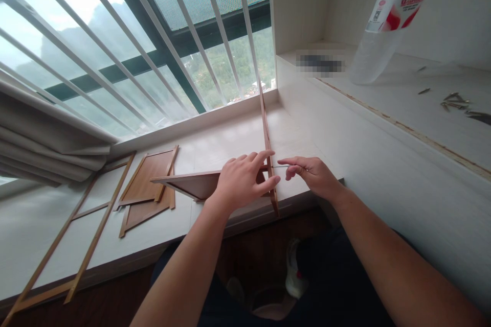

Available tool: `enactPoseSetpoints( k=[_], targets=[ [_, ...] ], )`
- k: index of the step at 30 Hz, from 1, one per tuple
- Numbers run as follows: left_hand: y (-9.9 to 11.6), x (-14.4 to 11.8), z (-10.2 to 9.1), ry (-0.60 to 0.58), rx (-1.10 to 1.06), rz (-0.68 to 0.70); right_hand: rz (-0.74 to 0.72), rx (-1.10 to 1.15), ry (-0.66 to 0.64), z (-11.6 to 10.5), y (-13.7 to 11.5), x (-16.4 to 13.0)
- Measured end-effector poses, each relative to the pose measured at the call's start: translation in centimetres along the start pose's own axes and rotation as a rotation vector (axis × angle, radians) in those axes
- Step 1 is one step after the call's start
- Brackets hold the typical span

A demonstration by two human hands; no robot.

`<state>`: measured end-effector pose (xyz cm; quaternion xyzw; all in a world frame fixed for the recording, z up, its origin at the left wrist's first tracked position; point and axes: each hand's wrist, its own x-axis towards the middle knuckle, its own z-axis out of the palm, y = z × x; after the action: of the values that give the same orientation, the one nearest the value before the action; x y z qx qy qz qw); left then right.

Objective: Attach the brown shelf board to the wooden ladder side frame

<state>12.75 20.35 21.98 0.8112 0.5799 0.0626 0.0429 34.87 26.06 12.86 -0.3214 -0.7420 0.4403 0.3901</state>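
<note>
My left hand grips a brown wooden panel by its right end, thumb and forefinger reaching to a long upright wooden frame. The panel's edge meets the frame there, though my fingers partly hide the joint. My right hand is closed around a thin metal rod like a hex key. The rod points left and its tip meets the frame's outer side; its handle end is mostly hidden by my fingers.
Left on the white sill lie wooden panels and a ladder-like wooden frame. A plastic bottle and several screws rest on the right-hand shelf. Window bars stand behind; a curtain hangs left.
</note>
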Motion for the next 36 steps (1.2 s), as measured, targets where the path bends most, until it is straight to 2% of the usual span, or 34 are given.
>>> enactPoseSetpoints(
  k=[23,36],
  targets=[
    [0.11,0.02,-0.10,-0.002,0.003,0.000,0.064,0.037,-0.048,0.00,-0.10,-0.24],
    [0.07,0.03,0.07,-0.002,0.003,-0.005,0.136,0.163,-0.054,0.51,-0.54,-0.40]
  ],
)
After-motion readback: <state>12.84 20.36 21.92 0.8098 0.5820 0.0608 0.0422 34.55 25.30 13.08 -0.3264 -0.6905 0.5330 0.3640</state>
